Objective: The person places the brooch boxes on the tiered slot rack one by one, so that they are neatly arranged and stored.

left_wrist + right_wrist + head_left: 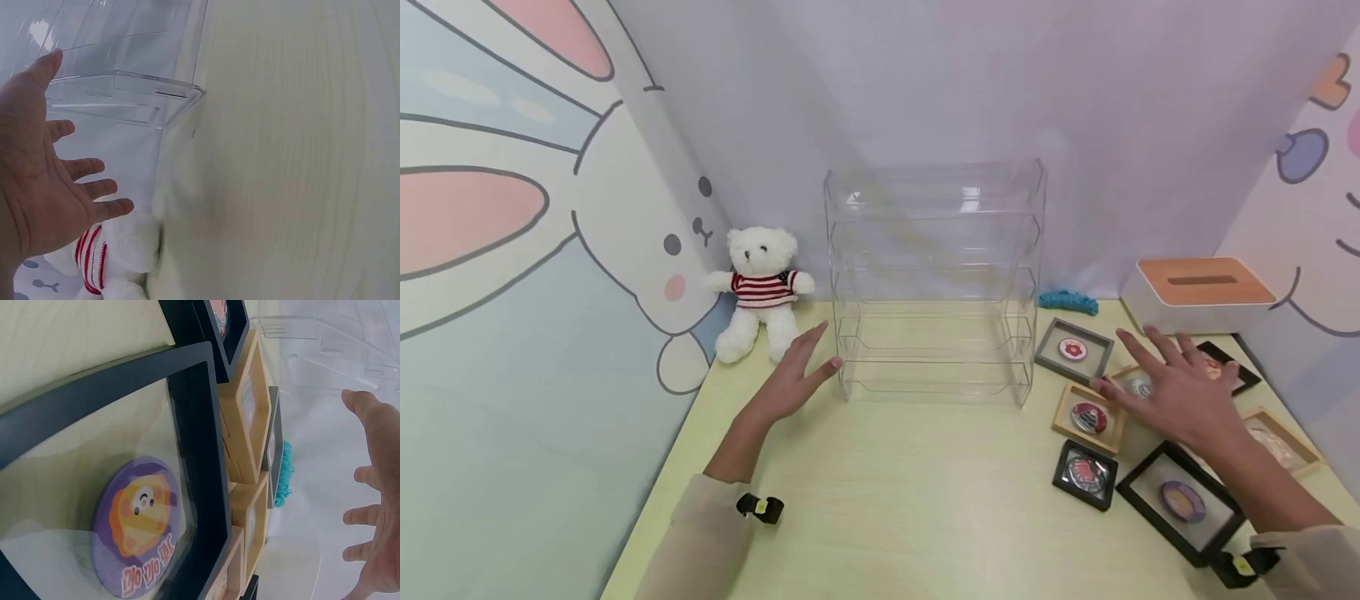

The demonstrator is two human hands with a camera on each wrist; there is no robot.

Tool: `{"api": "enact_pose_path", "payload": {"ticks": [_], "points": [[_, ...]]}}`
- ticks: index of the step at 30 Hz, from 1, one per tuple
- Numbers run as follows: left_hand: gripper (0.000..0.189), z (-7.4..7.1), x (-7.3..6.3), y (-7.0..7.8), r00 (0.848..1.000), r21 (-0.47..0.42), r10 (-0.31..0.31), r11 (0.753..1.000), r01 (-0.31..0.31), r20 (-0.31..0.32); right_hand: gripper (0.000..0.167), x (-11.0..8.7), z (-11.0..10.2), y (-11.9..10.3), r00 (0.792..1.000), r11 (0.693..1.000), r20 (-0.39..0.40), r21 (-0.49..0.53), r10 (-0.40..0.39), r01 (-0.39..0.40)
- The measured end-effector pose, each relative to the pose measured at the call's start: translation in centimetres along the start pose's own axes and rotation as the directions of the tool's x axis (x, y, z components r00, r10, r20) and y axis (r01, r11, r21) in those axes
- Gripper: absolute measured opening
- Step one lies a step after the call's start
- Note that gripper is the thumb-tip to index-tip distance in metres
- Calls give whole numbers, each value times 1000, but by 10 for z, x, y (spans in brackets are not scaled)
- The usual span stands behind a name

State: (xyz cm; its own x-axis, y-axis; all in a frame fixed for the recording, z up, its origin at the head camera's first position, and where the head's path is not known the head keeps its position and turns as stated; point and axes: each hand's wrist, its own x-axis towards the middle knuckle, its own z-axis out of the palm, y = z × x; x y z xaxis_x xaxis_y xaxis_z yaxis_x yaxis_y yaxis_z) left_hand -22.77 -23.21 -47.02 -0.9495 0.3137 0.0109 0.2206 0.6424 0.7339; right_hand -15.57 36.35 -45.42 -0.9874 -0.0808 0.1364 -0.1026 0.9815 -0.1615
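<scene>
Holding nothing in either the left hand (793, 379) or the right hand (1187, 392), fingers spread loose on both. The left one's just beside the clear rack (932, 362), can't tell if it's touching. The right one's over the frames (1161, 523), which lie on the table (925, 483) to the rack's right. White bear (763, 292) is left of the rack, tissue box (1195, 319) back right.
</scene>
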Motion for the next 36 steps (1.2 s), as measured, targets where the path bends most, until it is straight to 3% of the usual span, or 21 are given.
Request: {"api": "enact_pose_path", "payload": {"ticks": [4,10,15,22,25,27,33,36], "points": [[85,8,7,-5,999,-188,29,982,-22,34,103,4,5,1,999,999,-19,5,-39,40],[96,20,16,-9,996,-414,10,910,29,91,98,10,12,1,995,995,-37,47,-92,94],[111,27,24,-15,991,-551,59,834,16,119,96,15,17,6,995,989,-21,111,-97,99],[123,29,32,-26,976,-723,196,687,-68,95,94,20,22,12,994,974,4,203,-108,105],[122,28,32,-29,967,-755,239,650,-91,89,93,24,24,15,994,965,16,243,-106,98],[119,28,32,-30,963,-758,253,645,-96,94,92,27,25,17,994,960,26,265,-102,92],[115,27,33,-33,962,-734,241,675,-71,128,88,42,31,26,996,951,40,303,-77,61],[115,26,34,-34,960,-730,244,679,-70,135,86,50,32,28,997,954,51,298,-59,41]]}}
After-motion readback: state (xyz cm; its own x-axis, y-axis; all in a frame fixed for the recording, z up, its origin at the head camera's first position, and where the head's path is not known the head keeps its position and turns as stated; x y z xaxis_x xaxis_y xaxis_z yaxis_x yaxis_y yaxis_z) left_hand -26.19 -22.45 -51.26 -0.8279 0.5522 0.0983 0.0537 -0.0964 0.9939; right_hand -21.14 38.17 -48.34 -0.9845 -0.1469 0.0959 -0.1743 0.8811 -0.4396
